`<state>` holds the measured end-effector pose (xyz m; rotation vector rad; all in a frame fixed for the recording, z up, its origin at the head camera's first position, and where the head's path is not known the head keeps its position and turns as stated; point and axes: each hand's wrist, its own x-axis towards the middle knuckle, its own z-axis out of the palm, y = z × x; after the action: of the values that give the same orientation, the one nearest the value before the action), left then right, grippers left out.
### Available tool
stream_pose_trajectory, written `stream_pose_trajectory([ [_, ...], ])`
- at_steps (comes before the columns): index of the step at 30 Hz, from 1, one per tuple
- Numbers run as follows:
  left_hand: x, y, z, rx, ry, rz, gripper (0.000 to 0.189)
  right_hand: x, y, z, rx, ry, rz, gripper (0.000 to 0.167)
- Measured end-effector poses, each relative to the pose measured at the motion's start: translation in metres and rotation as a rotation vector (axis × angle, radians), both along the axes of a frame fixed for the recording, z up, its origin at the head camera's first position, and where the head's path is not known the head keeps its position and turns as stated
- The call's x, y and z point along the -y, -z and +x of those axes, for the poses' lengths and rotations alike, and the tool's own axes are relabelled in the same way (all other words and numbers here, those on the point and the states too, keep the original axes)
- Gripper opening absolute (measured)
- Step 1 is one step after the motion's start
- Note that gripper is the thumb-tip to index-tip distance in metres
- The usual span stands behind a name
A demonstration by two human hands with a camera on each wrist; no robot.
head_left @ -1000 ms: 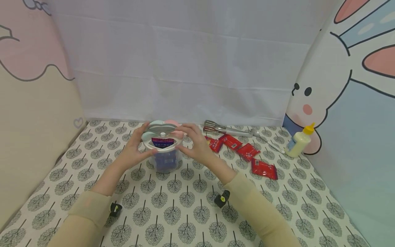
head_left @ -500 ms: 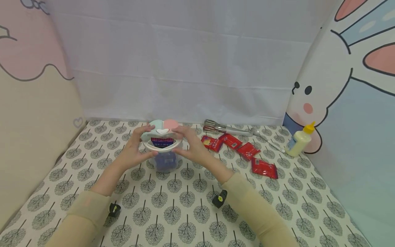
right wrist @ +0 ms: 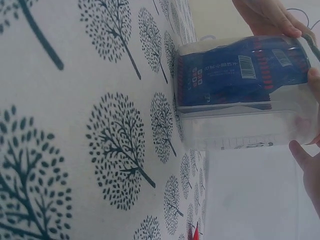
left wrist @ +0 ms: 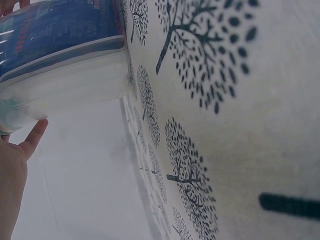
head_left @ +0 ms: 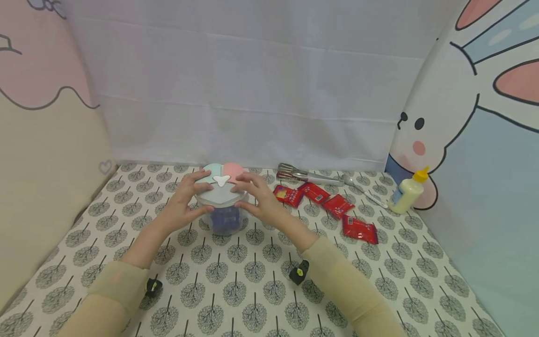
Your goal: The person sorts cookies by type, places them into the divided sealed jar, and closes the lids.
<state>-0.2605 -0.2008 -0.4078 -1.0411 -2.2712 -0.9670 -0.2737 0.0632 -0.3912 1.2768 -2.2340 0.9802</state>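
A clear plastic storage canister (head_left: 225, 222) stands upright on the patterned cloth, with a blue packet (right wrist: 225, 75) showing through its wall. Its lid has a mint flap (head_left: 212, 172), a pink flap (head_left: 234, 171) and a white front flap (head_left: 222, 194) lying down over the opening. My left hand (head_left: 182, 203) grips the lid's left side, fingers on top and thumb at the front edge. On the opposite side my right hand (head_left: 264, 200) holds the lid the same way. The fingertips rest around the white flap's edges.
Several red packets (head_left: 338, 206) lie right of the canister. Behind them are metal tongs (head_left: 313, 178) and a spoon (head_left: 365, 192). A glue bottle (head_left: 406, 195) with a yellow cap stands at the far right. Fabric walls (head_left: 252, 93) close off the back and sides.
The lid's front flap stood raised with its dark underside showing; it has swung down over the opening, hiding the blue packet from above. Both hands stay at the lid's sides.
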Motion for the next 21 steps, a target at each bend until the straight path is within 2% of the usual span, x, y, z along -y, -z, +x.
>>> stream_pose_trajectory([
  [5,0.0001,0.0016,-0.0002,-0.015,0.004,-0.002,0.052,0.0011,0.002,-0.0005,-0.011,-0.006,-0.018,0.032],
  [11,0.0002,0.0031,-0.0002,-0.126,0.014,-0.026,0.049,0.0032,0.0062,0.0022,-0.007,-0.028,-0.057,0.027],
  [13,-0.0007,0.0021,0.0009,-0.144,0.016,-0.031,0.048,0.0036,0.0085,0.0035,-0.01,-0.028,-0.072,0.027],
  [18,-0.0024,0.0005,0.004,-0.087,-0.006,-0.021,0.048,0.004,0.0101,0.0063,0.023,-0.012,-0.084,0.027],
  [21,-0.0029,0.001,0.0047,-0.03,-0.026,0.0,0.047,0.0038,0.0091,0.0083,0.077,0.013,-0.064,0.027],
])
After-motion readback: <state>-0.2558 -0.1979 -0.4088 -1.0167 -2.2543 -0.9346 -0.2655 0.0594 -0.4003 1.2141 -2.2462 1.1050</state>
